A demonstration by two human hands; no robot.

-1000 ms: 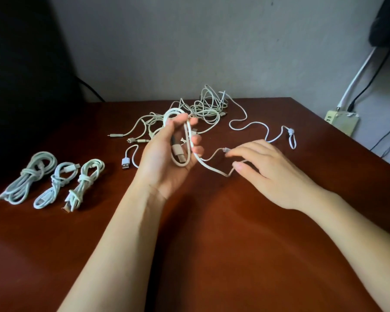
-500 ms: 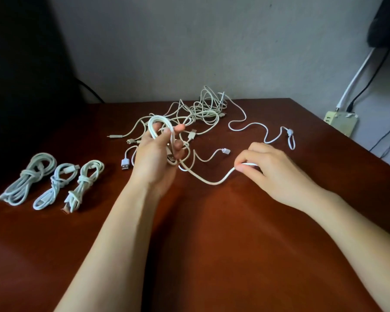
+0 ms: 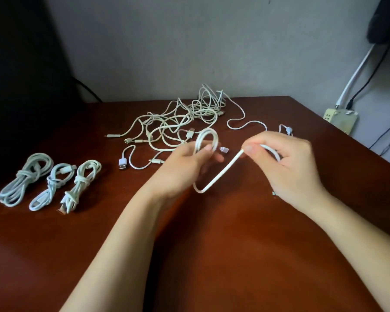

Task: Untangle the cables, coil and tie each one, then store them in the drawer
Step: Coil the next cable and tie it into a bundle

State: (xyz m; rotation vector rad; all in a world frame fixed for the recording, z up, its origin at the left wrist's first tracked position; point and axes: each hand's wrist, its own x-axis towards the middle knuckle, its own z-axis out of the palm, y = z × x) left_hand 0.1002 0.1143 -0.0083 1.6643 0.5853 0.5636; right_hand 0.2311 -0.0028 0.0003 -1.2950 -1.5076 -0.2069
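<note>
My left hand [image 3: 185, 165] grips a partly coiled white cable [image 3: 221, 174]; its loops stick up above my fingers. A slack length of it dips toward the table and rises to my right hand [image 3: 288, 167], which pinches it between thumb and fingers. Behind my hands lies a tangle of white cables [image 3: 185, 120] with several loose plugs. At the left of the brown table [image 3: 189, 255] lie three coiled and tied cables [image 3: 50, 183] side by side.
A single white cable [image 3: 245, 124] trails to the right of the tangle. A beige power strip [image 3: 340, 117] with cords sits beyond the table's right edge. A dark object [image 3: 20, 75] stands at the back left. No drawer is in view.
My right hand has lifted off the table and moved up and left, closer to my left hand, drawing the cable's slack with it. My left hand has shifted right with the coil.
</note>
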